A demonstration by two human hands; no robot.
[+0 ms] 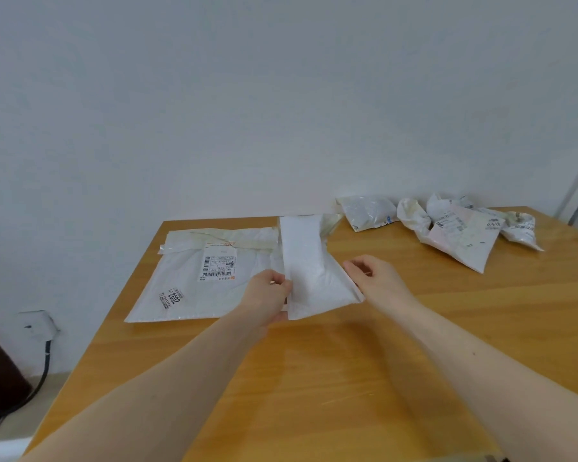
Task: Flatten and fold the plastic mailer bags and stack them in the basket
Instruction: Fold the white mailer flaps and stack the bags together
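A narrow folded white mailer bag (311,268) is held over the wooden table (347,378), tilted away from me. My left hand (267,295) pinches its left near edge. My right hand (377,278) grips its right edge, fingers curled behind it. A large flat white mailer (194,281) with a shipping label and barcode lies on the table's left side, partly under the held bag. No basket is in view.
Several crumpled mailer bags lie along the table's far right: one (369,213) near the wall, a bigger labelled one (461,235) and a small one (521,230). A wall socket with a black cable (39,325) sits low at the left.
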